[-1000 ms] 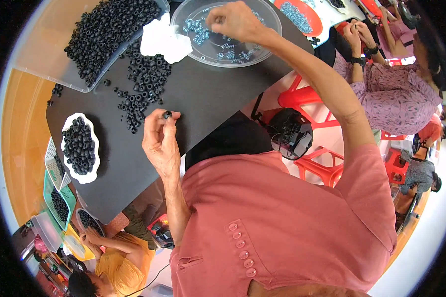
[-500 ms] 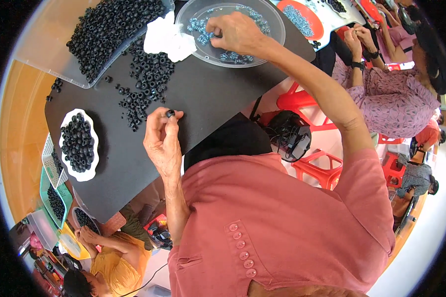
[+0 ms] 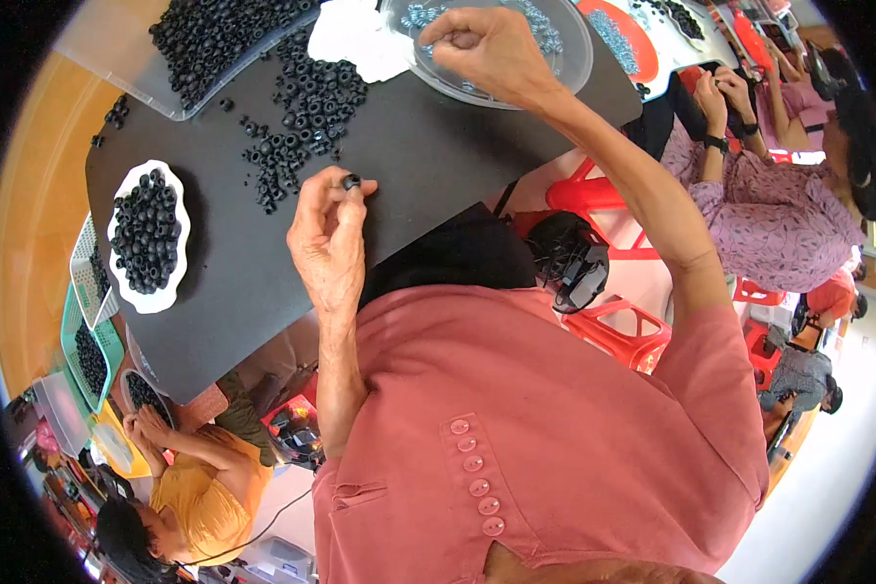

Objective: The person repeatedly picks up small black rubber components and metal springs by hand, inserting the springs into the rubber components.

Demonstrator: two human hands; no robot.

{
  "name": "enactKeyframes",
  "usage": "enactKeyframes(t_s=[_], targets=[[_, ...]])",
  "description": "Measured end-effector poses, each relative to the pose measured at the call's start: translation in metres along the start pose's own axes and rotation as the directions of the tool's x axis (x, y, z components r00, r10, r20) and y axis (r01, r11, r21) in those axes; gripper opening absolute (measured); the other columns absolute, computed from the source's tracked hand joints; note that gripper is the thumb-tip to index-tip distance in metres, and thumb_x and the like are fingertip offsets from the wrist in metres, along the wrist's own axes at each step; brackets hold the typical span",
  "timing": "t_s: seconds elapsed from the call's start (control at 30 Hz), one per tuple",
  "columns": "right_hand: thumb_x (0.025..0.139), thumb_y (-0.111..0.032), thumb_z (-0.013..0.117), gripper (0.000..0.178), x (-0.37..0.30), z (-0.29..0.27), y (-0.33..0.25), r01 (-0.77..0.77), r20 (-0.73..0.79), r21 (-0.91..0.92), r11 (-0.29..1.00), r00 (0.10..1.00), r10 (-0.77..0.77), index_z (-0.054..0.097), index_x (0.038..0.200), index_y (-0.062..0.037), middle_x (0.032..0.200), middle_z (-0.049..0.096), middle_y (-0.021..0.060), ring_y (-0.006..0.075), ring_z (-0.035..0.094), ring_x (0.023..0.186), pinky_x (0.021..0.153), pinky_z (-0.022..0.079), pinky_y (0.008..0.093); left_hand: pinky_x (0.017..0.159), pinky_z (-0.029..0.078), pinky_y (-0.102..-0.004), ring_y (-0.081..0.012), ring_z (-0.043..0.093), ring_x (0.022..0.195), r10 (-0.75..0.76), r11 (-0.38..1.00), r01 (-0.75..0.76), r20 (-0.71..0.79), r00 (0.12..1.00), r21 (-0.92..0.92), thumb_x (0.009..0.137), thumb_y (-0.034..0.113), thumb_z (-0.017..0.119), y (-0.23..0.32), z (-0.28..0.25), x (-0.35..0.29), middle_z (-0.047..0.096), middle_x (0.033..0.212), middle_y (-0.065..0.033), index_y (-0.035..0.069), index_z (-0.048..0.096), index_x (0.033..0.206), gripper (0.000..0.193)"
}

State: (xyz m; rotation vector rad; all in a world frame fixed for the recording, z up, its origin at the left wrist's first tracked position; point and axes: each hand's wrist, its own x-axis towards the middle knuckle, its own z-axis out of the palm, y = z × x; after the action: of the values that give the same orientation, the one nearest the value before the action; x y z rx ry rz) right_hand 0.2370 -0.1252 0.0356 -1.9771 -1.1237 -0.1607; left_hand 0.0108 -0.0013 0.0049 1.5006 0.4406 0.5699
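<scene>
My left hand [image 3: 329, 243] is closed above the dark table [image 3: 253, 253], pinching a small black ring-shaped piece [image 3: 350, 182] between thumb and fingertip. My right hand [image 3: 492, 51] hovers over a round clear tray [image 3: 582, 73] at the far side. Its fingers are curled together, and whatever may be in them is hidden. Small blue-silver metal pieces [image 3: 545, 34] lie scattered inside that tray. Beyond my left hand, loose black pieces [image 3: 316, 102] of the same sort are heaped. A white scalloped dish [image 3: 170, 277] to the left is filled with more of them.
A large clear bin [image 3: 180, 112] of black pieces stands far left, near a crumpled white tissue [image 3: 355, 41]. Green and white baskets [image 3: 107, 365] sit beyond the table's left edge. Co-workers sit on both sides; red stools [image 3: 618, 336] stand at right.
The whole view has shifted, so the table's things appear higher and farther right. My right hand has moved slightly left relative to the tray. My left hand still holds the black piece.
</scene>
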Motion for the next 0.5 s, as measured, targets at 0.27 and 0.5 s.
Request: enactKeyframes(t_s=[0.27,0.5], targets=[[0.075,-0.011,0.06,0.022,0.011,-0.026,-0.003,-0.421,0.207,0.07,0.904,0.893,0.4,0.066,0.092,0.0016,0.074,0.066,0.0157,0.0254,0.064,0.066,0.065,0.052,0.034,0.067,0.039,-0.0173,-0.0083,0.061,0.082,0.008,0.998,-0.008,0.0,1.0,-0.068,0.088,-0.001,0.056,-0.008,-0.003,-0.003,0.059,0.082,0.0006,0.002,0.058,0.103,0.015],[0.072,-0.014,0.063,0.017,0.003,-0.005,0.035,0.121,0.158,-0.421,0.899,0.986,-0.059,0.067,0.086,-0.0039,0.077,0.067,0.014,0.0279,0.066,0.069,0.067,0.052,0.0353,0.076,0.042,-0.0207,-0.0087,0.06,0.083,-0.025,1.0,0.025,0.016,1.0,-0.005,0.089,0.001,0.055,-0.006,-0.004,-0.001,0.063,0.084,-0.003,0.002,0.058,0.101,0.013]])
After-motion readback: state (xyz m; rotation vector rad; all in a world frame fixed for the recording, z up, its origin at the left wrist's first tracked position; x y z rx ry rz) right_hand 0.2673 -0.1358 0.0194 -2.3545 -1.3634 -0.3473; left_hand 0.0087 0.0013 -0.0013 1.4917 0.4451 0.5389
